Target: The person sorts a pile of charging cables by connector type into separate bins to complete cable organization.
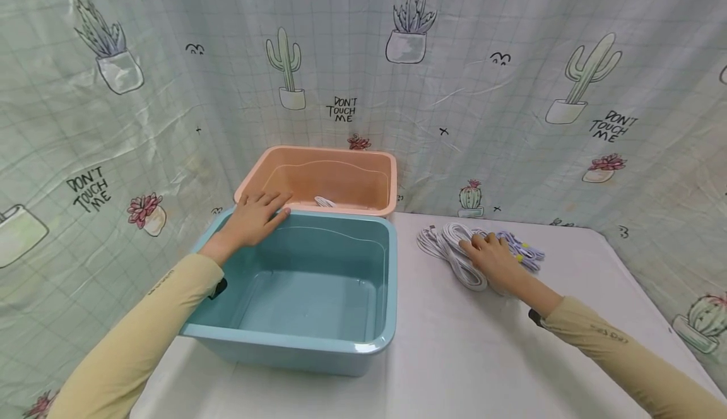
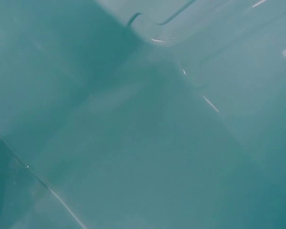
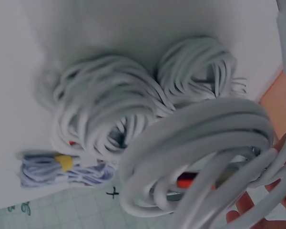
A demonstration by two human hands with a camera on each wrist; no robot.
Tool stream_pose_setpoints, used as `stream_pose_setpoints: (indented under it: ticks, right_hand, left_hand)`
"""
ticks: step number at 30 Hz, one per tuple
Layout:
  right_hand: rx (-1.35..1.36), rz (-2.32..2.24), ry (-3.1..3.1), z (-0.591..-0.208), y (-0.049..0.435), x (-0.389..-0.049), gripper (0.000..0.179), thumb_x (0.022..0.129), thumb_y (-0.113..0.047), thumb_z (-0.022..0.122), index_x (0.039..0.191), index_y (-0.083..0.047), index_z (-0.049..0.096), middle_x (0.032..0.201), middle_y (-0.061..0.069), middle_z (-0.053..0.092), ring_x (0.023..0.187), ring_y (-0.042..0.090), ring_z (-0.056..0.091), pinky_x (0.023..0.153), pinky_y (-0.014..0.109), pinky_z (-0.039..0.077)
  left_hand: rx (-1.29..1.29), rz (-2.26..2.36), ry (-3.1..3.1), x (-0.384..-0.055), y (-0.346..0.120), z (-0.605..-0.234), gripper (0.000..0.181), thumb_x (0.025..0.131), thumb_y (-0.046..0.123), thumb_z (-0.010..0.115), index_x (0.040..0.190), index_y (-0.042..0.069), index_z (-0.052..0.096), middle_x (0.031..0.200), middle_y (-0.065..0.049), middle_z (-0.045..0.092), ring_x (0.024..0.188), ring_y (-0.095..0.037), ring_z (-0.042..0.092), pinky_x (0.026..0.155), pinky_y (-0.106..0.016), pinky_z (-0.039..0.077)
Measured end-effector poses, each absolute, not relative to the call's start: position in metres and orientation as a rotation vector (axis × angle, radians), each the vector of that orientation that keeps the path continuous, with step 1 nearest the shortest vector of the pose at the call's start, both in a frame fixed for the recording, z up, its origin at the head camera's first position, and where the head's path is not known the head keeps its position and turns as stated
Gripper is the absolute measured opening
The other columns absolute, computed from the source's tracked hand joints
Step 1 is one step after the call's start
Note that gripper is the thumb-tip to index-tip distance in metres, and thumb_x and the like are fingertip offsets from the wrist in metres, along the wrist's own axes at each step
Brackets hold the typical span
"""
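Note:
My left hand [image 1: 255,218] lies across the far rim of a blue-green plastic bin [image 1: 318,343], palm down with the fingers spread over the edge. In the left wrist view only the bin's smooth inner wall [image 2: 133,143] shows. My right hand [image 1: 495,262] is over a group of coiled cables on the right of the table. Its fingers [image 3: 243,205] grip a thick white cable coil [image 3: 200,138], seen close up in the right wrist view. Behind it lie more white cable coils [image 3: 105,95] and a bluish bundle [image 3: 35,171] with a yellow tie.
Behind the blue-green bin stands an orange bin [image 1: 392,182] with a small white coil [image 1: 325,202] inside. Both stand on a white-covered table [image 1: 454,356]. A cactus-print curtain [image 1: 352,78] encloses the back and sides.

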State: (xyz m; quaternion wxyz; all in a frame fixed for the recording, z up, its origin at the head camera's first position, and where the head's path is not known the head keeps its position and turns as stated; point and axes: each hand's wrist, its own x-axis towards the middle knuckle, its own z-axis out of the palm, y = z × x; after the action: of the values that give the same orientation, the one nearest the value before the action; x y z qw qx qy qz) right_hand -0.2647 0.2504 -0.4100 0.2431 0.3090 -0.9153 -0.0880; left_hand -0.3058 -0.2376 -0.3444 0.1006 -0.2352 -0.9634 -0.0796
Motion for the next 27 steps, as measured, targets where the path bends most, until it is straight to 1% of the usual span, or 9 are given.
stream_pose_setpoints:
  ticks: [6, 10, 15, 17, 23, 27]
  right_hand:
    - [0.882, -0.273, -2.378, -0.395, 0.247, -0.274, 0.036, 0.07, -0.003, 0.071, 0.096, -0.01, 0.047, 0.077, 0.009, 0.047, 0.062, 0.03, 0.046, 0.048, 0.036, 0.035]
    - [0.903, -0.262, -2.307, -0.385, 0.245, -0.282, 0.036, 0.069, -0.002, 0.07, 0.096, -0.01, 0.048, 0.076, 0.009, 0.048, 0.058, 0.028, 0.044, 0.046, 0.033, 0.03]
    - [0.925, -0.26, -2.273, -0.369, 0.24, -0.289, 0.036, 0.071, -0.004, 0.069, 0.101, -0.011, 0.052, 0.079, 0.009, 0.049, 0.056, 0.026, 0.041, 0.045, 0.03, 0.026]
    - [0.935, -0.259, -2.264, -0.362, 0.237, -0.291, 0.036, 0.07, -0.003, 0.069, 0.102, -0.011, 0.053, 0.079, 0.009, 0.049, 0.054, 0.025, 0.041, 0.045, 0.03, 0.028]
    - [0.963, -0.246, -2.232, -0.346, 0.229, -0.299, 0.04, 0.068, 0.0, 0.071, 0.103, -0.01, 0.052, 0.08, 0.009, 0.05, 0.054, 0.025, 0.04, 0.044, 0.031, 0.028]
    - [0.971, -0.242, -2.21, -0.335, 0.224, -0.303, 0.037, 0.071, 0.0, 0.069, 0.102, -0.01, 0.051, 0.079, 0.009, 0.049, 0.055, 0.026, 0.04, 0.045, 0.032, 0.029]
  left_hand:
    - [-0.687, -0.236, -2.848, -0.305, -0.238, -0.345, 0.052, 0.096, 0.042, 0.029, 0.141, 0.015, 0.028, 0.142, -0.018, 0.032, 0.13, -0.044, 0.023, 0.105, -0.06, 0.009]
    - [-0.685, -0.237, -2.847, -0.306, -0.238, -0.346, 0.052, 0.096, 0.042, 0.029, 0.141, 0.015, 0.028, 0.142, -0.018, 0.032, 0.13, -0.044, 0.023, 0.105, -0.06, 0.009]
    - [-0.691, -0.235, -2.844, -0.307, -0.238, -0.347, 0.052, 0.096, 0.042, 0.029, 0.141, 0.015, 0.029, 0.142, -0.018, 0.033, 0.13, -0.044, 0.024, 0.105, -0.06, 0.009]
    - [-0.692, -0.233, -2.843, -0.307, -0.238, -0.347, 0.052, 0.096, 0.042, 0.029, 0.141, 0.015, 0.029, 0.142, -0.018, 0.033, 0.13, -0.044, 0.024, 0.105, -0.06, 0.01]
    - [-0.686, -0.232, -2.845, -0.307, -0.238, -0.347, 0.052, 0.096, 0.043, 0.028, 0.141, 0.016, 0.028, 0.142, -0.017, 0.033, 0.13, -0.044, 0.024, 0.105, -0.061, 0.009]
    - [-0.684, -0.233, -2.85, -0.308, -0.238, -0.346, 0.052, 0.096, 0.043, 0.028, 0.141, 0.016, 0.028, 0.142, -0.017, 0.032, 0.13, -0.044, 0.024, 0.105, -0.06, 0.009]
